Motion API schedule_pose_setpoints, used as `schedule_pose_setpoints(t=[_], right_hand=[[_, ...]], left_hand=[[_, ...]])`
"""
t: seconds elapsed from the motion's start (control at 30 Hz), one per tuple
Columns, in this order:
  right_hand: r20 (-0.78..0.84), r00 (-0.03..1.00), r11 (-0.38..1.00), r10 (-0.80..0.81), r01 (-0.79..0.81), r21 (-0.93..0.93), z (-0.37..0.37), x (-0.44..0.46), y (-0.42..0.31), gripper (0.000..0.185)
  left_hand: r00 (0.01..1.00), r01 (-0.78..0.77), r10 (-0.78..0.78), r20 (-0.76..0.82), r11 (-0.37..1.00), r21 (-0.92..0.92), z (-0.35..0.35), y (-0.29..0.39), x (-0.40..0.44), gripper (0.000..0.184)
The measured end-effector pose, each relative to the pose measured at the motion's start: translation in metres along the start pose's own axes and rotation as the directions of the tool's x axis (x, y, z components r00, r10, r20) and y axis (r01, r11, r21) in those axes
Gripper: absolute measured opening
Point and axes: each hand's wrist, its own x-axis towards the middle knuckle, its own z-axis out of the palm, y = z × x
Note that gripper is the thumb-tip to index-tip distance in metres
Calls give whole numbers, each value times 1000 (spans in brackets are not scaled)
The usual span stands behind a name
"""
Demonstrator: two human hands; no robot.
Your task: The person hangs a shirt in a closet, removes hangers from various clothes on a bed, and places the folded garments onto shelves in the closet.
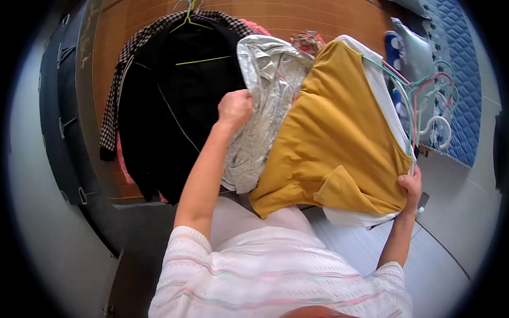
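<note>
My left hand (235, 109) is closed on the edge of a light grey garment (265, 111), which hangs down toward my lap. My right hand (411, 186) grips a mustard-yellow top (339, 127) at its right edge, thumb on the cloth. That top is on a green hanger (415, 85), with white cloth (366, 47) showing behind it. To the left of my left hand lies a black jacket (180, 100) on a yellow-green hanger (188, 20), spread over a black-and-white checked garment (108, 127).
The clothes lie on a brown wooden surface (307, 17). Several hangers, including a white one (440, 130), crowd together at the right. Beyond them are a pale pillow (411, 50) and a blue quilted pad (461, 79). A dark blue piece (55, 116) stands along the left wall.
</note>
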Motion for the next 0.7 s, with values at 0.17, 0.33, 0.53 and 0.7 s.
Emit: schedule_pose_setpoints(t=[0.17,0.33,0.53,0.7], right_hand=[[-53,998,995,16,-11,100,11,-28,-8,61],[-90,996,988,-28,41,146,-2,-50,-8,58],[-132,981,980,-146,161,114,-35,-66,1,60],[-383,904,957,-189,258,136,-5,-90,-28,60]], left_hand=[[988,-153,154,-16,952,-264,-18,13,-18,19],[936,-178,322,142,780,-600,-9,89,-44,13],[809,-444,474,347,880,-166,66,111,-65,13],[713,-522,592,376,806,-280,81,161,-86,9]])
